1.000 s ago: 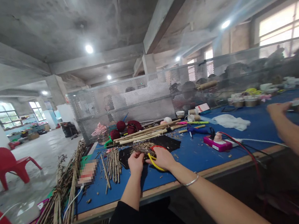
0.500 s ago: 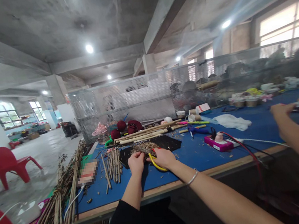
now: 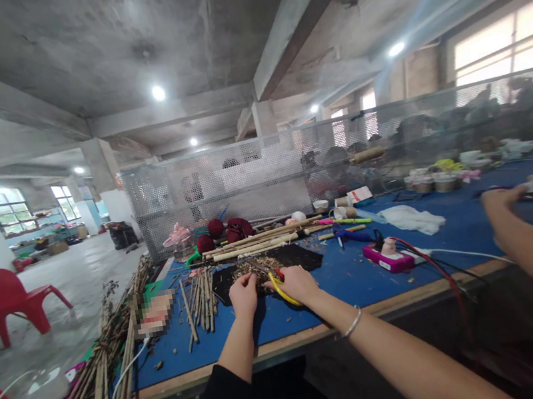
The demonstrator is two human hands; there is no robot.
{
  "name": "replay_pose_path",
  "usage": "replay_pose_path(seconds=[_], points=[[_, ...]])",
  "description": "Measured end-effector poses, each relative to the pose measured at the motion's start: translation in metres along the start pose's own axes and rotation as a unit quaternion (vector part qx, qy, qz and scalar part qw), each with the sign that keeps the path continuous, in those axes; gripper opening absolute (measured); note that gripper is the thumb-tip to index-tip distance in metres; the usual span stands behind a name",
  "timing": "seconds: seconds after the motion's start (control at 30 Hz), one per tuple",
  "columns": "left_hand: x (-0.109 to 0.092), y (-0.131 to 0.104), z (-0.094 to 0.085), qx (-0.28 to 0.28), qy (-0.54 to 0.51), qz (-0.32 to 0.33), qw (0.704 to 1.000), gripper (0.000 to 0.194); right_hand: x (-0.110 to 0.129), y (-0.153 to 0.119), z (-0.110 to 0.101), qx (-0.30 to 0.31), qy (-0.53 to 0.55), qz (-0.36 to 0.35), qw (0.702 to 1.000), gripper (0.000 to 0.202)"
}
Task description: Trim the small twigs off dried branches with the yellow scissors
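My right hand (image 3: 299,283) is closed on a pair of cutters (image 3: 285,295) with a curved yellow handle and a bit of red near the pivot. Their dark blades point up and left over a heap of chopped plant bits (image 3: 246,269). Just left of the blades, my left hand (image 3: 243,293) has thumb and fingers pinched together; whatever is in the pinch is too small to make out. Under both hands lies a black cloth (image 3: 310,254) that bears the heap. A row of short cut sticks (image 3: 204,297) rests to the left.
Long dry stalks (image 3: 105,380) lean over the table's left end. Longer sticks (image 3: 265,239), dark red yarn balls (image 3: 237,229) and a blue glue gun (image 3: 350,233) lie behind. A purple power strip (image 3: 391,259) sits right. A co-worker's arms (image 3: 529,232) hold a wrapped pot.
The view has shifted slightly. The cutters' blades show more plainly above the heap and stand a little farther from my left fingers. My left hand keeps its pinch.
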State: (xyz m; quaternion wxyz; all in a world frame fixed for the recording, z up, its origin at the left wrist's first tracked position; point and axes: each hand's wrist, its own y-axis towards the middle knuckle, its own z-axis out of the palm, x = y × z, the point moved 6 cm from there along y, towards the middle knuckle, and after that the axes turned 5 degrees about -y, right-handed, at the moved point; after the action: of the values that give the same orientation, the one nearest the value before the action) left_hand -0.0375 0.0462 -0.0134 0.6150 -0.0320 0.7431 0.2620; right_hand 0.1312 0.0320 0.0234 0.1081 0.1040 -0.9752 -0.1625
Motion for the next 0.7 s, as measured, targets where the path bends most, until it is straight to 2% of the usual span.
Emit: replay_pose_path(seconds=[0.23, 0.37, 0.5, 0.63, 0.7], points=[[0.002, 0.001, 0.0, -0.004, -0.114, -0.037, 0.993, 0.03, 0.005, 0.002, -0.006, -0.086, 0.008, 0.038, 0.996, 0.056], [-0.007, -0.006, 0.001, 0.002, -0.155, -0.092, 0.984, 0.03, 0.008, 0.0, 0.001, -0.087, 0.023, 0.037, 0.995, 0.047], [-0.012, -0.01, 0.003, 0.0, -0.202, -0.118, 0.972, 0.028, 0.011, -0.004, 0.007, -0.086, 0.038, 0.019, 0.995, 0.035], [-0.01, -0.01, 0.005, 0.007, -0.255, -0.135, 0.957, 0.029, 0.007, -0.007, 0.009, -0.073, 0.055, 0.043, 0.995, 0.041], [-0.008, -0.01, 0.005, 0.008, -0.275, -0.145, 0.95, 0.031, 0.008, -0.007, 0.008, -0.079, 0.06, 0.03, 0.995, 0.048]])
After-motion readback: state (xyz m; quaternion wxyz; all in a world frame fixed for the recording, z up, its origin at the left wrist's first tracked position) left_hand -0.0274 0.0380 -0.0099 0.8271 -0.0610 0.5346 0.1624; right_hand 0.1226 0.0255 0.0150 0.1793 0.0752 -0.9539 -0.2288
